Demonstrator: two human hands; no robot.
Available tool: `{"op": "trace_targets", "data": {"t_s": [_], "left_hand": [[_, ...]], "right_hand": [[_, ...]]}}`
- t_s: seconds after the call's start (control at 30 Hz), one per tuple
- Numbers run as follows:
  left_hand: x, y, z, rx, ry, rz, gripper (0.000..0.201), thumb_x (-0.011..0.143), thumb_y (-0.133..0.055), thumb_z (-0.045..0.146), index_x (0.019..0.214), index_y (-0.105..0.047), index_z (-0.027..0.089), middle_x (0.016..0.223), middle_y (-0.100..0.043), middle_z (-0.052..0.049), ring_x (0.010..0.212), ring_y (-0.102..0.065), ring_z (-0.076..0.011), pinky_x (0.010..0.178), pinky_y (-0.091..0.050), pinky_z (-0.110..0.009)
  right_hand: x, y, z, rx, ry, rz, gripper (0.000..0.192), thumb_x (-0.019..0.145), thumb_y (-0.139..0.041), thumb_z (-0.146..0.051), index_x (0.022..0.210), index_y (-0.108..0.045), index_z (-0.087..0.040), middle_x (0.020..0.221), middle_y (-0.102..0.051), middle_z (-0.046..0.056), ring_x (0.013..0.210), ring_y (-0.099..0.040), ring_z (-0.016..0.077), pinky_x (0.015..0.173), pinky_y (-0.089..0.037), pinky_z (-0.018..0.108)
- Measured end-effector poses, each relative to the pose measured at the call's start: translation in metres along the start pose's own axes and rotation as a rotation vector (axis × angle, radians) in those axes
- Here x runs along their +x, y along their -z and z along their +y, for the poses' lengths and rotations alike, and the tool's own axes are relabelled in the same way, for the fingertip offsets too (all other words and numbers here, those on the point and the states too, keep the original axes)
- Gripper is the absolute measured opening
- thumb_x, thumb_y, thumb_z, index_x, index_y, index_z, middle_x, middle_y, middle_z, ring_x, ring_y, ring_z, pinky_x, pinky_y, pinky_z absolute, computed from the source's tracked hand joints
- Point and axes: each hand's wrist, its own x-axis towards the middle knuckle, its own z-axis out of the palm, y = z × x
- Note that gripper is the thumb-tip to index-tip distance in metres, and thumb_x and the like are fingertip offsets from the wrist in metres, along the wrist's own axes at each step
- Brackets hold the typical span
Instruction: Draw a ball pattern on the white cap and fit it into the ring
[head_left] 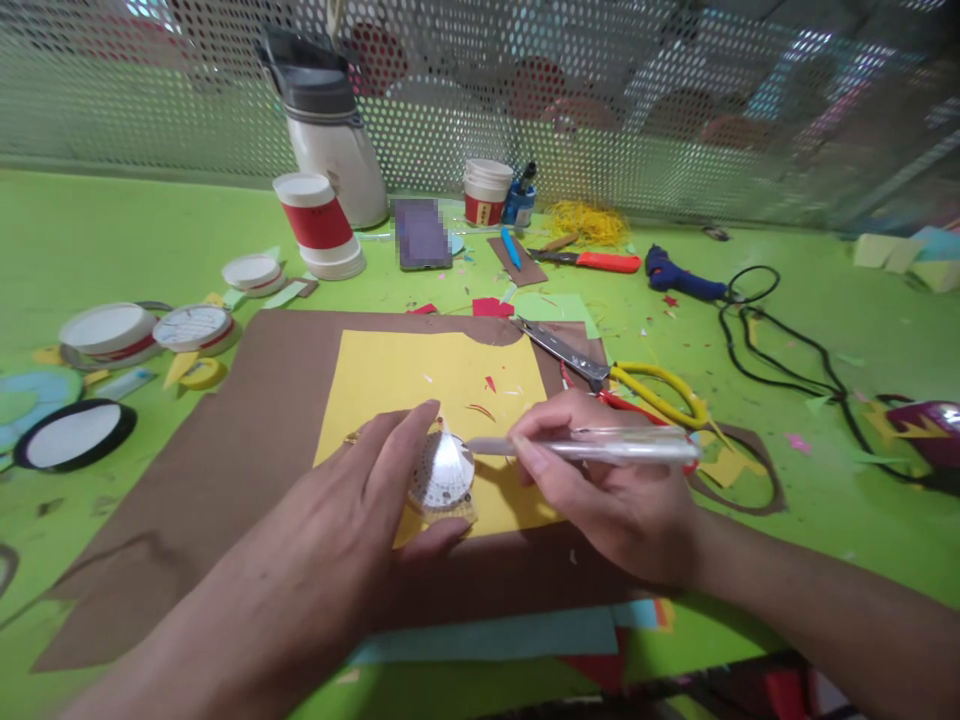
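A sheet of yellow paper (382, 370) lies on larger brown paper (292, 370). On the yellow sheet rests a clear drawing template with a white round dial (444, 470). My left hand (352, 500) holds it flat, fingers along its left and upper edge and thumb at the lower edge. My right hand (600, 480) grips a pen with a clear barrel (630, 446), fingers pinched near its front. The pen's tip meets or nearly meets the dial's right edge; I cannot tell whether it touches the paper.
Right of the yellow sheet lie yellow-handled scissors (652, 388). Farther back are a red-handled cutter (600, 262), a blue glue gun (686, 275) with black cord, and a paper tub (487, 190). A red-and-white tub (319, 225) and a white kettle (337, 150) stand back left.
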Motion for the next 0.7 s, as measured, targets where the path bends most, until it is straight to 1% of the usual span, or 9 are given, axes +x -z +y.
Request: {"op": "trace_targets", "data": {"t_s": [0.13,0.3,0.47,0.57,0.7], "left_hand": [[-0.0012,-0.0012,0.0005,-0.010,-0.002,0.003,0.049,0.112,-0.043,0.039,0.147,-0.044,0.005,0.127,-0.073,-0.029,0.105,-0.081,-0.0343,0.088,-0.069,-0.044],[-0.0009,0.0001,0.0017,-0.035,0.029,-0.035,0.046,0.109,-0.048,0.037,0.147,-0.042,0.010,0.128,-0.073,-0.027,0.107,-0.080,-0.0343,0.089,-0.069,-0.045],[0.0007,0.0020,0.0020,-0.023,0.004,-0.019,0.044,0.109,-0.047,0.034,0.145,-0.043,0.009,0.125,-0.073,-0.026,0.104,-0.080,-0.0326,0.086,-0.069,-0.042],[0.0014,0.0020,0.0019,-0.025,0.004,-0.036,0.044,0.109,-0.047,0.034,0.144,-0.043,0.008,0.126,-0.073,-0.026,0.104,-0.080,-0.0328,0.086,-0.068,-0.041],[0.0031,0.0030,0.0026,-0.030,0.002,-0.030,0.042,0.110,-0.046,0.032,0.143,-0.045,0.006,0.125,-0.073,-0.026,0.101,-0.081,-0.0325,0.082,-0.068,-0.040]], "right_hand": [[-0.0007,-0.0003,-0.0001,-0.080,-0.010,-0.025,0.013,0.099,-0.066,-0.029,0.093,-0.073,-0.020,0.076,-0.074,-0.001,0.065,-0.069,0.0124,0.060,-0.052,0.023],[-0.0009,-0.0031,0.0021,-0.085,-0.054,-0.044,0.013,0.100,-0.067,-0.033,0.096,-0.074,-0.022,0.082,-0.078,0.000,0.072,-0.073,0.0158,0.063,-0.052,0.026],[-0.0011,-0.0053,0.0046,-0.064,-0.049,-0.055,0.009,0.100,-0.068,-0.030,0.098,-0.074,-0.023,0.085,-0.080,0.001,0.075,-0.074,0.0166,0.065,-0.054,0.027],[-0.0012,-0.0059,0.0052,-0.043,-0.034,-0.060,0.008,0.099,-0.069,-0.029,0.097,-0.074,-0.023,0.085,-0.080,0.001,0.075,-0.075,0.0167,0.067,-0.056,0.027],[-0.0013,-0.0049,0.0047,-0.068,-0.049,-0.049,0.012,0.101,-0.068,-0.032,0.097,-0.075,-0.023,0.084,-0.080,0.001,0.074,-0.075,0.0171,0.065,-0.055,0.028]]}}
